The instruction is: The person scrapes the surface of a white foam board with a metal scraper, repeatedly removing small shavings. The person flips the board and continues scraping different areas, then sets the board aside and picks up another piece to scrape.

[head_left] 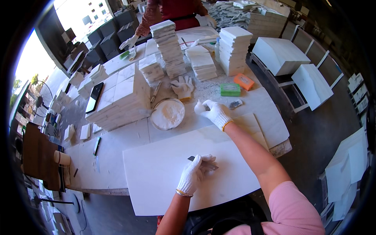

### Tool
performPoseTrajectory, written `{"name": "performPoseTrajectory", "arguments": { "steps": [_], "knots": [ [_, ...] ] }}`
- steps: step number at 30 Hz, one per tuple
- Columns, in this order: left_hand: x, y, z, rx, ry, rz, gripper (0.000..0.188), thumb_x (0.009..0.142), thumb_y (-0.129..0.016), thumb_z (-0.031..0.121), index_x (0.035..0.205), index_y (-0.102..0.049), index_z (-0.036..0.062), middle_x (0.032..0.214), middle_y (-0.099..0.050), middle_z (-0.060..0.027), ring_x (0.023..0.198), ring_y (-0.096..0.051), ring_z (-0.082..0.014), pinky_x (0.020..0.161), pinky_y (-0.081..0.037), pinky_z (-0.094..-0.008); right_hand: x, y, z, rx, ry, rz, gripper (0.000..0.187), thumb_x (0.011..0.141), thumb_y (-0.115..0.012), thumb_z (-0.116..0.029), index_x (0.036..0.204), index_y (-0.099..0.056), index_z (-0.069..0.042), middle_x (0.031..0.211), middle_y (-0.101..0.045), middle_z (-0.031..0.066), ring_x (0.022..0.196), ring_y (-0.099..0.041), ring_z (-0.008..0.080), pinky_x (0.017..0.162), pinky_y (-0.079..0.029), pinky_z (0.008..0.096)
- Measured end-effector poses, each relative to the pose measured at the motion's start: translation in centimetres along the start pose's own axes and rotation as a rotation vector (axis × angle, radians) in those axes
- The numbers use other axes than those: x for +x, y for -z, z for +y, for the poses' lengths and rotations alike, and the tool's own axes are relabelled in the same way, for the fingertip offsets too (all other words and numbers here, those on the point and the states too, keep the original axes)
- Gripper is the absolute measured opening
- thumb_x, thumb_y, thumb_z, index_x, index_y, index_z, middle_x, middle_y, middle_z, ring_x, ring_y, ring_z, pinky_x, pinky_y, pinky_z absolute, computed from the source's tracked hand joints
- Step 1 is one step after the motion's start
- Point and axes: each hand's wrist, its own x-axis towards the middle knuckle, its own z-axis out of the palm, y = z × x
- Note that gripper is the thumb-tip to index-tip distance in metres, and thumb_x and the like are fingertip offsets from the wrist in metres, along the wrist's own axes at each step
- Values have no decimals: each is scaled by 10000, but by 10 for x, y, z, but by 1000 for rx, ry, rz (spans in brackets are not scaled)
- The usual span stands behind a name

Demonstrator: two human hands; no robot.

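My left hand [192,175], in a white knit glove, is closed on a flat grey metal scraper [208,166] above a large white stone slab [156,172]. My right hand [216,113], gloved too, reaches past the slab's far edge. Its fingers are around a small white bottle [199,107] with a narrow tip; the glove hides part of it. Left of that hand sits a round dish [155,124] of white powder. To the right of the hand lies a small dark packet [235,104]. A loose white glove [182,87] rests behind the dish.
Stacked tiles [117,96] stand at the left, with a phone [94,97] on top. Taller tile stacks [168,49] rise farther back. A green box [230,89] and an orange box [244,82] lie at the right. Across the table is another person [178,13] in a red apron.
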Motion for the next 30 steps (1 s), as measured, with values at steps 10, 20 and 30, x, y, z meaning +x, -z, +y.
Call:
{"name": "performPoseTrajectory", "arguments": {
  "steps": [10, 20, 30],
  "knots": [
    [-3, 0, 2, 40, 9, 9, 490, 1005, -513, 417, 1224, -607, -12, 1183, -658, -168, 998, -640, -273, 885, -493, -412, -90, 31, 12, 405, 81, 40, 286, 849, -724, -182, 1105, -679, -62, 1023, -715, 139, 921, -699, 251, 825, -540, 359],
    [-3, -39, -21, 315, -158, 86, 642, 1048, -431, 471, 1457, -414, -23, 1454, -494, -165, 1269, -515, -260, 1050, -395, -386, -229, 65, -7, 255, 78, -252, 300, 907, -637, -339, 1134, -706, -155, 1060, -717, 109, 966, -678, 308, 877, -512, 405],
    [-18, -76, -45, 410, -103, -22, 663, 1044, -429, 489, 1396, -493, -69, 1309, -584, -146, 966, -548, -166, 884, -458, -320, -261, 78, 15, 216, 61, -281, 274, 940, -601, -308, 1142, -705, -155, 1043, -721, 110, 959, -680, 316, 862, -515, 410]
  ]
}}
